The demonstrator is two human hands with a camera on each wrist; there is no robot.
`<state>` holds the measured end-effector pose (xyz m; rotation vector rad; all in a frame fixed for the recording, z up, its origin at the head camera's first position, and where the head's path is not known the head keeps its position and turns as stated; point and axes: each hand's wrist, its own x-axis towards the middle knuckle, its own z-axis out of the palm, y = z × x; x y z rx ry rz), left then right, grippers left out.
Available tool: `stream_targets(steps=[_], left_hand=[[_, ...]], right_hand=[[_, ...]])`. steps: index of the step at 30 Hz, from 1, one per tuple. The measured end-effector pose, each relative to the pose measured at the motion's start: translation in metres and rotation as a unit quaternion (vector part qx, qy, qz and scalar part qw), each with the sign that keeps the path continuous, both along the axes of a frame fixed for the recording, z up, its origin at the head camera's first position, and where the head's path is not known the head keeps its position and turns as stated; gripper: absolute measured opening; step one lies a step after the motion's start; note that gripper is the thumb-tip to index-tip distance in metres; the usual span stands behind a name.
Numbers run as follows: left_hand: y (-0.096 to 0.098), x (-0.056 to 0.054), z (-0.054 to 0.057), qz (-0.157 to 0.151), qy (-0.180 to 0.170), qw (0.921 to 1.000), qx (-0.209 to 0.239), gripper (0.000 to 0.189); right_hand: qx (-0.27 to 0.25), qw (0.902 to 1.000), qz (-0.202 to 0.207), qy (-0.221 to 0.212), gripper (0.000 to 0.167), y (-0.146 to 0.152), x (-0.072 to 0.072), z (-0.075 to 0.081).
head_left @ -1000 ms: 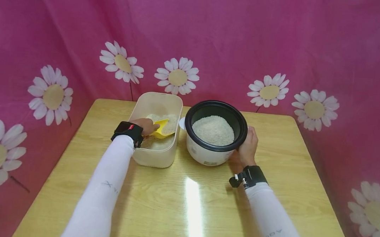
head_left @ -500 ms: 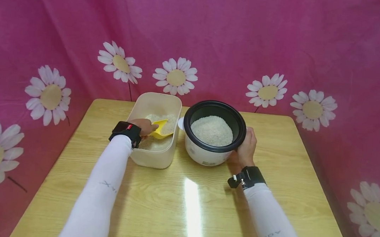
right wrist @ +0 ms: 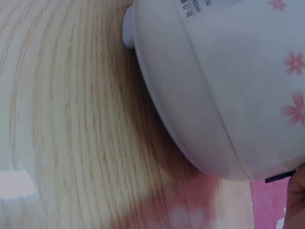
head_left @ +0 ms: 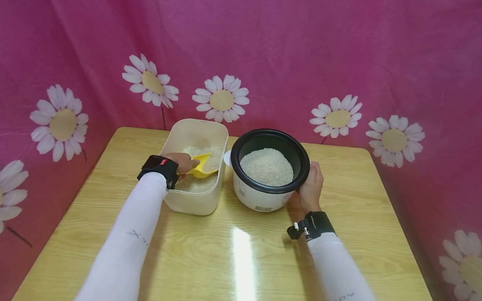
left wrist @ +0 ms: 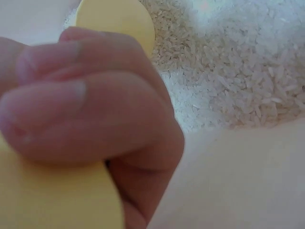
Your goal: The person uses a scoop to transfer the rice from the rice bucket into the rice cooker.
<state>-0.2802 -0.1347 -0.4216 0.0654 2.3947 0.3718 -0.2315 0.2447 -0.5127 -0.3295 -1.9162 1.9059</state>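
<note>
My left hand reaches into a translucent rectangular container and grips a yellow scoop low in the rice. In the left wrist view, curled fingers wrap the scoop's handle, with loose grains beyond them. To the right stands a white rice cooker with a black inner pot holding a mound of rice. At the cooker's right side my right hand holds it, with the palm side against it. The right wrist view shows pink flowers on the cooker's body and only an edge of that hand.
Both vessels stand side by side near the back of a wooden table, a narrow gap between them. A white side handle juts from the cooker towards the container. Pink cloth with daisies surrounds the table's back and sides.
The head view has shifted slightly, so everything sits a little further left in it. Both hands stay where they were, on the scoop and at the cooker.
</note>
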Motion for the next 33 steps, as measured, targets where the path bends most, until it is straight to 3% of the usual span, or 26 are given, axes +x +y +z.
stream_targets(steps=[4, 8, 11, 15, 18, 29, 33], left_hand=[[-0.001, 0.000, 0.000, 0.013, -0.009, 0.9998, 0.012, 0.050], [-0.001, 0.002, 0.003, 0.007, -0.005, 0.9997, 0.023, 0.049], [-0.003, 0.003, 0.004, 0.008, -0.008, 0.9994, 0.032, 0.049], [-0.005, 0.002, 0.001, 0.030, -0.019, 0.9981, 0.051, 0.049], [-0.008, 0.001, 0.000, 0.039, -0.023, 0.9971, 0.062, 0.050], [-0.006, -0.004, 0.003, 0.006, -0.036, 0.9973, 0.064, 0.049], [-0.001, -0.004, 0.004, 0.019, -0.032, 0.9968, 0.071, 0.047]], right_hand=[[0.022, 0.9997, -0.007, -0.012, 0.029, -0.002, 0.001, 0.003], [0.037, 0.9992, -0.005, -0.012, 0.029, -0.002, 0.001, 0.004], [0.048, 0.9987, 0.004, -0.015, 0.029, -0.005, 0.009, 0.018], [0.049, 0.9984, 0.010, -0.025, 0.029, -0.006, 0.010, 0.020], [0.046, 0.9988, 0.006, -0.019, 0.028, -0.003, 0.003, 0.007], [0.025, 0.9994, -0.001, -0.022, 0.029, -0.002, 0.001, 0.000], [0.023, 0.9994, 0.001, -0.024, 0.029, 0.001, -0.001, -0.003]])
